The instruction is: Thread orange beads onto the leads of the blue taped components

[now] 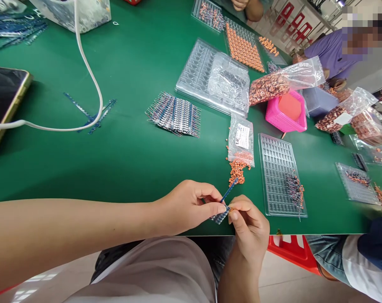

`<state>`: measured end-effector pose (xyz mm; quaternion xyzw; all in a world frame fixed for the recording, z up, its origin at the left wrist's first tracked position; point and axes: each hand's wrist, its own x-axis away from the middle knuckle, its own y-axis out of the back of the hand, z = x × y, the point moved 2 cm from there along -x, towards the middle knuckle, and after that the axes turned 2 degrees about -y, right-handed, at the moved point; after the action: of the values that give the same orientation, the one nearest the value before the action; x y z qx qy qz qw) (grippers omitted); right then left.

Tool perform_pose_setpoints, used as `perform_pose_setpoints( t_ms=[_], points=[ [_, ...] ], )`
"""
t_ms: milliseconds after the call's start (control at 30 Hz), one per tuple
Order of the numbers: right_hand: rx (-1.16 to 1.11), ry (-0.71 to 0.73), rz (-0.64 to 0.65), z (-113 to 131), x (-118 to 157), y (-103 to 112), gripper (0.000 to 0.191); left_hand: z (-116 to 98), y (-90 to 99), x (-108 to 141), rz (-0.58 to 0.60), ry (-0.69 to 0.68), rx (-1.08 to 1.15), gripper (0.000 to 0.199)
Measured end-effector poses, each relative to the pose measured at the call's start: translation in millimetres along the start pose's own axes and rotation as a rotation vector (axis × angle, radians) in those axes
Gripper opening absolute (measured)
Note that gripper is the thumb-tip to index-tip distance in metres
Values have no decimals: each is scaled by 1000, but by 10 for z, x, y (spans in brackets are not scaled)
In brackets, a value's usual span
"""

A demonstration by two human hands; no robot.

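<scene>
From where I stand, the left hand (191, 206) pinches a small blue-and-silver strip of pinned parts (220, 216), and the right hand (249, 223) pinches what may be a tiny orange ring (231, 209) at its edge. Just beyond the grip, loose orange rings (236, 171) lie by a clear, white-labelled plastic bag (241, 141).

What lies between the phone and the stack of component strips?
The head view shows a white cable passing over loose blue strips there.
</scene>
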<state>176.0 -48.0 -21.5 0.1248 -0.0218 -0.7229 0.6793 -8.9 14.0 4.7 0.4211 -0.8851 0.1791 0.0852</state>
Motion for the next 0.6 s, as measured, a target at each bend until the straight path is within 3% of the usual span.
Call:
perform_pose_setpoints(
  t_ms=[600],
  points=[
    [-143, -81, 138, 10, -62, 23, 4, 2, -8, 45, 39, -103, -206, 22]
  ],
)
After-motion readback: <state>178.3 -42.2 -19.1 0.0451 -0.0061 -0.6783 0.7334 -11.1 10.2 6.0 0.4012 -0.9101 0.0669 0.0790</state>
